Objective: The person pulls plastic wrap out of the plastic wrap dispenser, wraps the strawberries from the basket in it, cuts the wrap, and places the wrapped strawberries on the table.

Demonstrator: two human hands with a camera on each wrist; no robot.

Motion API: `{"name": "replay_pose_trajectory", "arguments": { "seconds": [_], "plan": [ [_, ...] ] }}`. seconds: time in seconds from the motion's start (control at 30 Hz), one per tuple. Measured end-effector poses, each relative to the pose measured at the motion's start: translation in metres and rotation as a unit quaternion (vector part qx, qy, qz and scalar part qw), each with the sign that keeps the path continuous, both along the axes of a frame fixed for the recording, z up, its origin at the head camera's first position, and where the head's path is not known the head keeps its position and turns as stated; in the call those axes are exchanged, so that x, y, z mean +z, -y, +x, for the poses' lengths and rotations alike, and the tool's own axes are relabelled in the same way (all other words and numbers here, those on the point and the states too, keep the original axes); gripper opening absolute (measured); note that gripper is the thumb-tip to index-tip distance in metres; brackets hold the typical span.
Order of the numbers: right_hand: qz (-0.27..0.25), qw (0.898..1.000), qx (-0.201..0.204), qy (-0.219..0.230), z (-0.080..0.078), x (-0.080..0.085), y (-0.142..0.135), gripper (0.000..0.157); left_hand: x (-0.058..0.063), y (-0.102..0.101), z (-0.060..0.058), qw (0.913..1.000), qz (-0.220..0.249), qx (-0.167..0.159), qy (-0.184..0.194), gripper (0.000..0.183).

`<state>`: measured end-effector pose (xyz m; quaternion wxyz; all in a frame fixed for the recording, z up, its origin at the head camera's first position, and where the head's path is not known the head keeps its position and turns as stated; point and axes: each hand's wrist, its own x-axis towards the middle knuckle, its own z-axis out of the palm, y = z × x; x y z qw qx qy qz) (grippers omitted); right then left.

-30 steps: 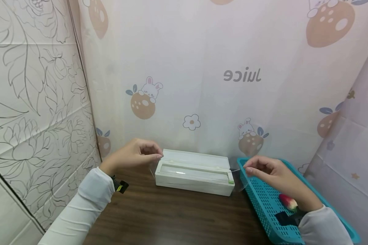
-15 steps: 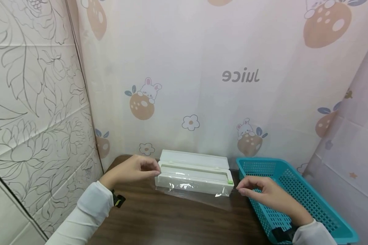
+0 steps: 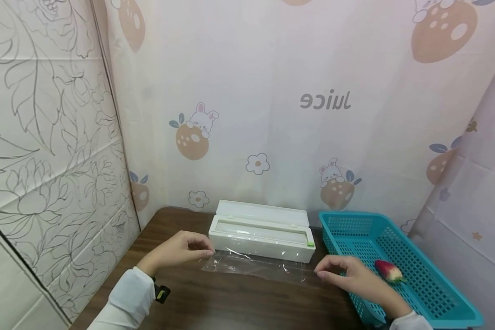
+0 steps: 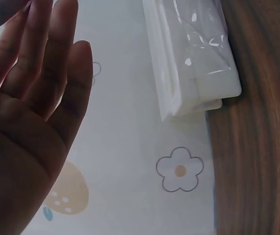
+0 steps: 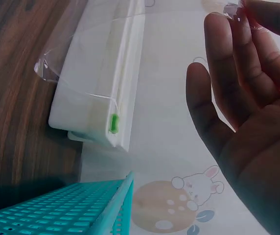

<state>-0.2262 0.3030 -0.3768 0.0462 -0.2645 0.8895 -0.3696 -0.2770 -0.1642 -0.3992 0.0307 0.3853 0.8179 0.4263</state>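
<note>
A white cling film dispenser (image 3: 261,250) stands at the back of the brown table with its lid raised. Clear cling film (image 3: 255,266) stretches across in front of it, wrinkled and shiny. My left hand (image 3: 179,252) pinches the film's left end between thumb and fingers, just left of the box front. At the other end, my right hand (image 3: 350,277) pinches the film beside the basket. The right wrist view shows the film gathered at the fingertips (image 5: 213,22) of that hand. A green slider (image 5: 114,123) sits at the dispenser's right end.
A teal plastic basket (image 3: 379,219) stands on the right, partly under my right forearm. In it lies a red and pale yellow fruit-like thing (image 3: 389,271) with a green tip. Patterned sheets (image 3: 255,114) hang behind the table and at both sides.
Both hands have come down and nearer from beside the dispenser, drawing the film to lie in front of the box. The red fruit-like thing shows again from behind my right arm.
</note>
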Motion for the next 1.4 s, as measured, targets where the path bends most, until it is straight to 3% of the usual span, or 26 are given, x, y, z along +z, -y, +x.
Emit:
{"name": "replay_pose_trajectory", "arguments": {
  "seconds": [0.17, 0.47, 0.6, 0.9, 1.4],
  "plan": [
    [0.007, 1.0, 0.003, -0.008, -0.001, -0.009, -0.001, 0.011, -0.012, -0.002, 0.001, 1.0, -0.004, 0.003, 0.007, 0.01],
    [0.034, 0.999, 0.039, -0.012, -0.003, -0.029, 0.002, 0.004, -0.039, -0.006, 0.006, 0.9989, -0.025, -0.021, 0.034, 0.011],
    [0.034, 0.999, 0.04, 0.007, -0.001, -0.036, 0.004, 0.004, -0.046, -0.008, 0.009, 0.9976, -0.034, -0.031, 0.051, 0.01],
    [0.012, 0.99, 0.13, 0.045, 0.002, -0.061, 0.008, 0.006, -0.062, -0.014, 0.016, 0.9905, -0.088, -0.069, 0.081, 0.006],
    [0.022, 0.978, 0.134, 0.16, 0.009, -0.097, 0.02, 0.005, -0.077, -0.017, 0.023, 0.981, -0.1, -0.081, 0.146, 0.004]
  ]
}}
